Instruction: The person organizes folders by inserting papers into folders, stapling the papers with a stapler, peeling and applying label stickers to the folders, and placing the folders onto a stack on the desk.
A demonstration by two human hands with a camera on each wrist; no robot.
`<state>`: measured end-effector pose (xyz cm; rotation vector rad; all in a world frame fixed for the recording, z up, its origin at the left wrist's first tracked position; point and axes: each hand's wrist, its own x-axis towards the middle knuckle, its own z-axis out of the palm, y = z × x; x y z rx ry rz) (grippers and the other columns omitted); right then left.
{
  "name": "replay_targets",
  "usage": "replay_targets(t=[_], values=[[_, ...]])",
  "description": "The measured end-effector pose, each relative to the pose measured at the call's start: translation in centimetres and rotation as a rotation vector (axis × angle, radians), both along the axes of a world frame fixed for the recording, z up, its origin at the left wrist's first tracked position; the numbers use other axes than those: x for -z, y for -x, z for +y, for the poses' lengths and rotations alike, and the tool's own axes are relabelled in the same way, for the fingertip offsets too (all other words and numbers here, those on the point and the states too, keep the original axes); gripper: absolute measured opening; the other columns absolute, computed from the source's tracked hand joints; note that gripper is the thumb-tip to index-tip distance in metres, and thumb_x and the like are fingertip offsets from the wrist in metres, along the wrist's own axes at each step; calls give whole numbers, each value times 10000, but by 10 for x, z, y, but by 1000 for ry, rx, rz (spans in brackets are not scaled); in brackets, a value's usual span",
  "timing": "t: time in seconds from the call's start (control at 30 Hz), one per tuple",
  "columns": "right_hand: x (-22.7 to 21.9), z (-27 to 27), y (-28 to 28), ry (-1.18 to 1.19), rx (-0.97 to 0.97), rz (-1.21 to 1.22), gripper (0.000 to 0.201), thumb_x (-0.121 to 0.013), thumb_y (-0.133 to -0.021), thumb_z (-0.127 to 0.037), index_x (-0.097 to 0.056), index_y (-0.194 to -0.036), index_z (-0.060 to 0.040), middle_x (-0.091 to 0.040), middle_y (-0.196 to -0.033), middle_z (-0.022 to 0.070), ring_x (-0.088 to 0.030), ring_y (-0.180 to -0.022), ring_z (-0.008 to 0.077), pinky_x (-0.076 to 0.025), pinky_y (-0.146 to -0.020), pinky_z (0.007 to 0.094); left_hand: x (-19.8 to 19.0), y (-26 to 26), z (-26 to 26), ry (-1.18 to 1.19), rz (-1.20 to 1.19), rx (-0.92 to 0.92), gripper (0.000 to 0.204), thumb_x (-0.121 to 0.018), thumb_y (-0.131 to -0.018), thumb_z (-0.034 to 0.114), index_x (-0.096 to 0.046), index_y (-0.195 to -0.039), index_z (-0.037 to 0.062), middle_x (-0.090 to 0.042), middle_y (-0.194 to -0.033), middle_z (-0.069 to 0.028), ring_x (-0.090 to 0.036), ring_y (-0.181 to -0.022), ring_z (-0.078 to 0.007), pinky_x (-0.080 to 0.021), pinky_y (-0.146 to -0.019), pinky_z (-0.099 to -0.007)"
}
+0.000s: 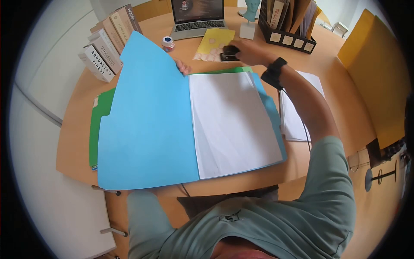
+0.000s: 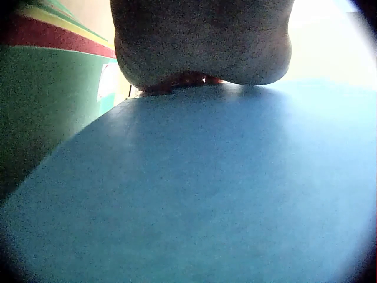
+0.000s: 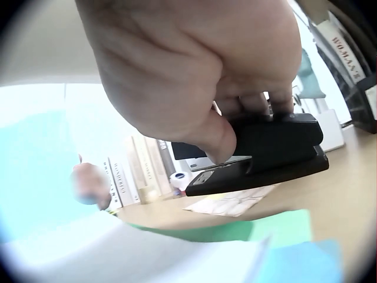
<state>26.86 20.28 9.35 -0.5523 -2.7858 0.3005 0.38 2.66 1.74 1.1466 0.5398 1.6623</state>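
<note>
A blue folder (image 1: 148,125) lies opened over the desk, its left cover raised at a slant. Plain white sheets (image 1: 233,123) rest on its right side. At the cover's upper inner edge, my left hand (image 1: 183,67) grips the blue card; most of that hand is hidden behind it. In the left wrist view the hand (image 2: 200,41) shows dark against the blue surface. Beyond the sheets, my right hand (image 1: 252,52) holds a black stapler (image 3: 277,147), with thumb and fingers around its upper arm. The stapler is above the desk, near a yellow patterned envelope (image 1: 215,41).
Green folders (image 1: 100,125) lie under the blue one. Upright books (image 1: 101,62) stand back left, near a tape dispenser (image 1: 168,42). A laptop (image 1: 198,23), a bust (image 1: 248,30) and a black file box (image 1: 289,41) line the back. More papers (image 1: 297,112) lie right.
</note>
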Motion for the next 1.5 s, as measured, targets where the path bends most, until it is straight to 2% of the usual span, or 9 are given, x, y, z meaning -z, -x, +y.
replay_targets(t=[0.07,0.17,0.3,0.5,0.9,1.2,1.3,1.4,1.5], values=[[-7,-27,16,11,-92,-68,413,-547,-810,35,-558,-1220,-22,-631,-1106,228,-616,-993,377,-470,-875,427,-2,-1,1,6,6,-10,362,-475,-978,350,-597,-973,9,-568,-847,-43,-523,-821,-160,-425,-776,-311],[-10,-56,22,-34,-99,-84,386,-550,-786,20,-605,-1167,-14,-641,-1076,223,-604,-1022,367,-474,-868,435,-5,-2,-2,7,17,-25,363,-474,-978,351,-598,-971,10,-568,-844,-43,-523,-819,-158,-425,-773,-309],[-4,-55,24,55,-174,-143,401,-525,-811,8,-601,-1201,-43,-631,-1130,191,-585,-1048,360,-437,-932,420,-8,-2,-4,1,12,-38,365,-473,-978,352,-600,-968,10,-568,-840,-42,-523,-815,-157,-425,-769,-307],[-11,-64,26,76,-284,-210,308,-576,-851,-87,-628,-1153,-58,-649,-1074,190,-595,-1009,351,-457,-891,421,-6,-4,-9,3,12,-63,369,-472,-978,354,-602,-963,10,-568,-835,-40,-523,-809,-155,-425,-763,-303],[2,-70,26,34,-244,-177,251,-596,-855,-126,-670,-1083,-53,-666,-993,186,-618,-958,353,-471,-855,429,-5,-5,-15,44,34,-134,375,-469,-978,358,-606,-955,10,-569,-823,-37,-523,-799,-150,-425,-751,-296],[3,-70,15,-59,-225,-4,254,-575,-885,-122,-643,-1103,-11,-648,-1053,201,-612,-982,363,-462,-877,426,-15,-11,-25,88,130,-273,380,-466,-978,362,-609,-948,11,-569,-815,-35,-523,-790,-147,-425,-742,-291],[0,-45,10,-67,-171,174,238,-583,-888,-187,-658,-1070,-53,-671,-1001,200,-631,-978,367,-494,-820,447,-11,-13,-27,132,207,-376,382,-466,-978,363,-610,-946,11,-569,-812,-34,-523,-788,-145,-425,-739,-289],[-26,-35,-9,-108,230,-2,264,-598,-884,-222,-675,-1078,-61,-675,-1028,197,-635,-979,388,-504,-828,458,-9,-22,-26,223,344,-538,384,-465,-978,364,-611,-944,11,-569,-809,-33,-523,-785,-144,-425,-736,-288],[-20,-4,-23,-104,408,-26,287,-615,-865,-255,-689,-1044,-42,-679,-1041,204,-645,-970,396,-515,-829,467,-2,-34,-25,250,462,-659,385,-464,-978,365,-613,-941,11,-569,-806,-33,-523,-782,-143,-425,-733,-286]])
